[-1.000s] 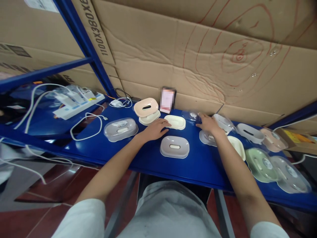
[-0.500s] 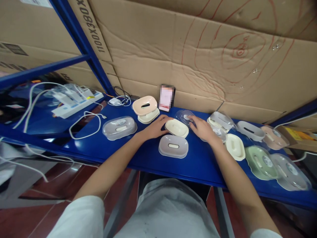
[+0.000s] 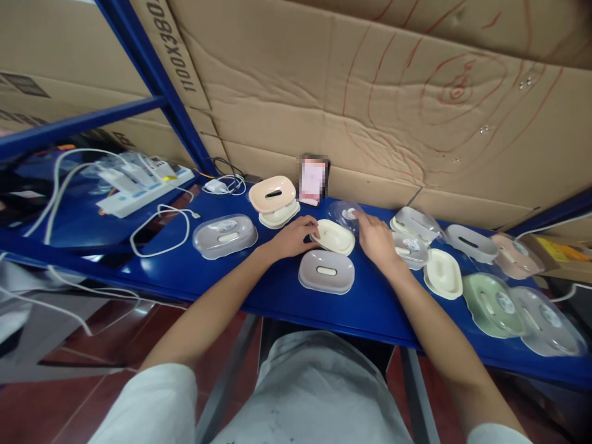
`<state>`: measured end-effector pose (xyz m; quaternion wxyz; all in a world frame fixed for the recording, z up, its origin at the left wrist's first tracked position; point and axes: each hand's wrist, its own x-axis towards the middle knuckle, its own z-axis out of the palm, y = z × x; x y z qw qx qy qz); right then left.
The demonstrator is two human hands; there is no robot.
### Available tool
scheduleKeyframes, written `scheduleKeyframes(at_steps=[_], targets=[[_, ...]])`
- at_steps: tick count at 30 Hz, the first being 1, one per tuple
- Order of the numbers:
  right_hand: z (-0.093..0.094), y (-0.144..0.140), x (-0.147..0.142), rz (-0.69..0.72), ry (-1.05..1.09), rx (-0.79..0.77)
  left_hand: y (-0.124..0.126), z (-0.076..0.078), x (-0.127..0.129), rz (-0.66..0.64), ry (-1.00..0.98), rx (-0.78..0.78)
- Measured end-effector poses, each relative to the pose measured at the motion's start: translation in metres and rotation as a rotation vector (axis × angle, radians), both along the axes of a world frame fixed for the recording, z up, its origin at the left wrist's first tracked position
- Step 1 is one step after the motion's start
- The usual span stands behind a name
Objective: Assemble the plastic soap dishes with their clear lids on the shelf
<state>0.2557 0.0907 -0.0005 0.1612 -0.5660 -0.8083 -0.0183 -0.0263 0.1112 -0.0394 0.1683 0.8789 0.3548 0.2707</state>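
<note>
Fingers (image 3: pixel 311 229) at cream tray (image 3: pixel 333 237) edge

Backdrop: flattened brown cardboard sheets (image 3: pixel 370 92) filling the upper frame, red pen rings at upper right, black print "1100X380" at upper left. Frame: blue metal shelving upright (image 3: pixel 152 80) rising diagonally at upper left, with crossbar. Surface: glossy blue shelf board (image 3: pixel 379 308) across the middle, reflecting overhead light. Floor: dark red tiles (image 3: pixel 69 394), lower left. Support: grey metal leg (image 3: pixel 416 388) below.

soap dishes (image 3: pixel 326 271): 12 | hands (image 3: pixel 296 237): 2 | power strips (image 3: pixel 143 182): 1
</note>
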Motion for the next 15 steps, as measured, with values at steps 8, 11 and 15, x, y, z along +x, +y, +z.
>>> scheduleKeyframes(at_steps=[8, 11, 15], targets=[[-0.011, 0.003, -0.019, -0.104, -0.016, 0.023, -0.002, 0.002, 0.004, -0.003, -0.001, 0.017], [-0.013, 0.013, -0.025, 0.018, 0.004, 0.065, -0.002, 0.003, 0.005, -0.025, -0.014, 0.012], [-0.019, 0.017, -0.027, 0.115, 0.025, -0.004, -0.001, 0.003, 0.004, -0.037, -0.022, -0.003]])
